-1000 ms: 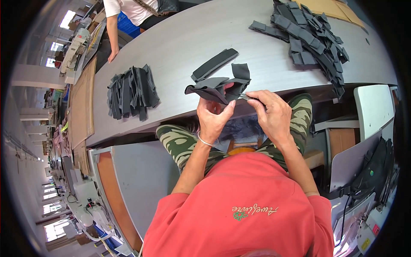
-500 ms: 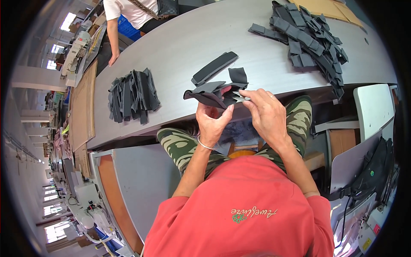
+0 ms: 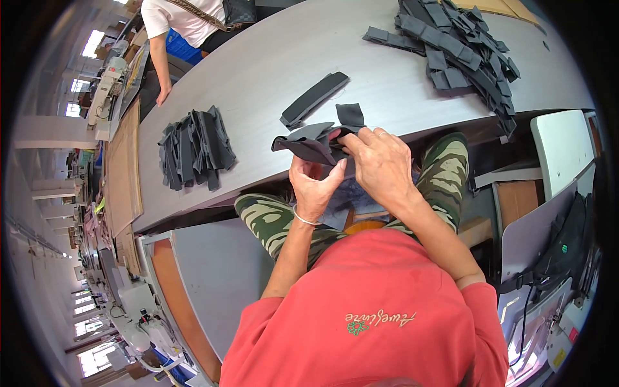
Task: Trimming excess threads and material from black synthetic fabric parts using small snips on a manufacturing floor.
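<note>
A long grey table [image 3: 271, 58] stretches beyond the hands; left of them, bright windows [image 3: 90, 44] and what seem sewing machines [image 3: 138, 309].

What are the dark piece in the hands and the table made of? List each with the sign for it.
Dark piece: looks like soft grey fabric, matte; it folds and droops where the left hand and right hand pinch it. Possibly felt or neoprene; cannot tell.
Table: smooth pale grey top with faint streaks, likely laminate, slight sheen.

dark grey fabric piece [image 3: 316, 143], folded, at table edge
</note>
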Tool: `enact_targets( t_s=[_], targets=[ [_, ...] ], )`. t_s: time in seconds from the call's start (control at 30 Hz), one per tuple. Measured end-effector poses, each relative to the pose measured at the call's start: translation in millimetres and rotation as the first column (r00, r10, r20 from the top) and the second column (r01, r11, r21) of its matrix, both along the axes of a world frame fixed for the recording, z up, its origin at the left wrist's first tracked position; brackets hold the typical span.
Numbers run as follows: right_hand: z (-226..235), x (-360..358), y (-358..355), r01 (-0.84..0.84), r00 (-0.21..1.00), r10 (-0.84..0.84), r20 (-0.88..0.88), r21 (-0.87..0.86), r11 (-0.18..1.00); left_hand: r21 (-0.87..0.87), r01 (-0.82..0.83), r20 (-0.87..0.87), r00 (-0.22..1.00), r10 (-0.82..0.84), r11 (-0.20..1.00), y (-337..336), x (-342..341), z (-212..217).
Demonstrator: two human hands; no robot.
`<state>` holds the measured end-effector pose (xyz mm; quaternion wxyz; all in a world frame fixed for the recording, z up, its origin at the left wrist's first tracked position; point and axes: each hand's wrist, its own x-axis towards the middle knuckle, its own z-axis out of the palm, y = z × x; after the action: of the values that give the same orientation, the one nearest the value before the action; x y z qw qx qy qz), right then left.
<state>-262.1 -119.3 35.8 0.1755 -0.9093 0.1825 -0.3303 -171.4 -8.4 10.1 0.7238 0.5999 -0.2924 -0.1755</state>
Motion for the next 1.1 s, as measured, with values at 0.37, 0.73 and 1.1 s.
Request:
enact_targets(
  t_s=[0.37, 0.73, 1.1],
  targets=[
    [1.0, -2.4, -5.0, -0.012, 0.999, 0.013, -0.039, 0.009, 1.000, 0.030, -0.031, 0.093, 0.995, 0.028, 0.999, 0.4, -2.2, -3.0],
    [1.3, -4.7, -0.1, 0.004, 1.000, -0.003, -0.031, 0.050, 0.999, 0.055, -0.056, 0.050, 0.997, 0.053, 0.997, 2.3, 1.6, -5.9],
    [3.2, -3.8, -0.4, -0.033, 0.997, 0.032, -0.069, -0.002, 0.999, 0.097, -0.023, -0.018, 1.000, 0.025, 0.995, 5.9, 1.5, -5.3]
  ],
)
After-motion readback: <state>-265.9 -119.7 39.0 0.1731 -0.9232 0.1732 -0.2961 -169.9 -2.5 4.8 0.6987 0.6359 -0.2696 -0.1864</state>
